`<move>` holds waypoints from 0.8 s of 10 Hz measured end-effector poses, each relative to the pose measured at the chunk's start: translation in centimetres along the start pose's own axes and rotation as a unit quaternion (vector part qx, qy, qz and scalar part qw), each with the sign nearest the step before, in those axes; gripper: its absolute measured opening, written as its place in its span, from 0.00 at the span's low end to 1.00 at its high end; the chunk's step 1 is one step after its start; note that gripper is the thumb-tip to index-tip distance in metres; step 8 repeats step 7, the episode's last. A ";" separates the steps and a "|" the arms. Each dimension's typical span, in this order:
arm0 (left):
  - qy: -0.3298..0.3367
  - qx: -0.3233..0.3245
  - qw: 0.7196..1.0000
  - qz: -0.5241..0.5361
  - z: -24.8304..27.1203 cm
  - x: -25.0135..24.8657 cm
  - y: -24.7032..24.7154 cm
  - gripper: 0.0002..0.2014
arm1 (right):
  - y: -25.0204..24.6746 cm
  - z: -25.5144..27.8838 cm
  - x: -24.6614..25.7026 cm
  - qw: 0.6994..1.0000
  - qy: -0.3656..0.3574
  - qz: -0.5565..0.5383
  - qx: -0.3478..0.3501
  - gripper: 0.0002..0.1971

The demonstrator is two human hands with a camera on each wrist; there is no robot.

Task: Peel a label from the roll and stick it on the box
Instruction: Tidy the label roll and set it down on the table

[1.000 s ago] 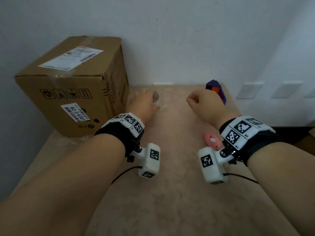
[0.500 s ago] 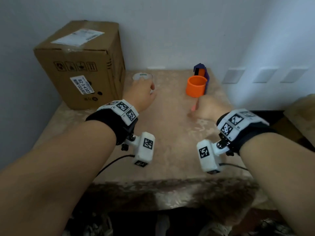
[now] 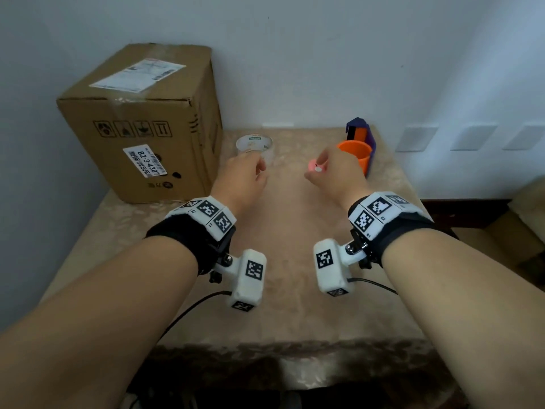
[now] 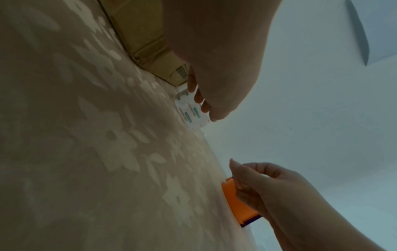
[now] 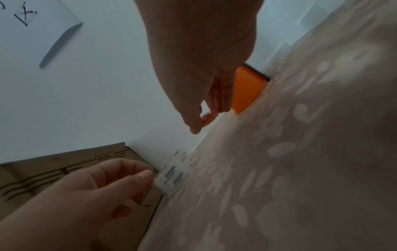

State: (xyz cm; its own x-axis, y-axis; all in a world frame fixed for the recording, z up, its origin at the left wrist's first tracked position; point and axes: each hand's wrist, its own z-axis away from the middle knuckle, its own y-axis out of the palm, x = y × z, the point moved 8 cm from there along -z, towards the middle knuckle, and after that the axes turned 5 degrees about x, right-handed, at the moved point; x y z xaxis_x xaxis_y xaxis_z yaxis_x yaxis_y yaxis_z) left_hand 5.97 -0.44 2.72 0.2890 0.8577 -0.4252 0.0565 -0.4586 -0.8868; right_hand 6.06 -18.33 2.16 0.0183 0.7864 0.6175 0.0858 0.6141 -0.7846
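Cardboard box (image 3: 141, 119) beside clear, round roll (image 3: 255, 146)

A desk (image 3: 289, 290) covered in a beige cloth with a pale leaf-and-flower pattern stands pushed up against a plain light wall (image 3: 324, 54). Toward the desk's far right corner sits an orange cup (image 3: 355, 152), upright and open at the top. Just behind the cup, touching or nearly touching it, stands a purple holder (image 3: 361, 126) with an orange and black piece showing inside it. On the wall to the right of the cup, low down, runs a row of three pale rectangular plates (image 3: 469, 137). Off the desk's right edge, beyond the cup, dark wooden furniture (image 3: 472, 214) is partly visible.
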 end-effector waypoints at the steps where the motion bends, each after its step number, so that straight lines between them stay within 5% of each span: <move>1: 0.003 -0.006 1.000 0.006 -1.0 0.2 0.0 0.10 | 0.6 -1.8 0.4 1.000 0.001 0.028 -0.006 0.12; 4: -0.001 -0.032 0.999 0.020 -4.0 1.6 -0.8 0.10 | 3.3 -6.9 0.2 0.991 0.022 0.133 0.018 0.15; 8: -0.006 -0.029 0.999 0.020 -4.4 2.6 -0.8 0.10 | 4.1 -7.2 0.6 0.984 0.007 0.176 0.041 0.19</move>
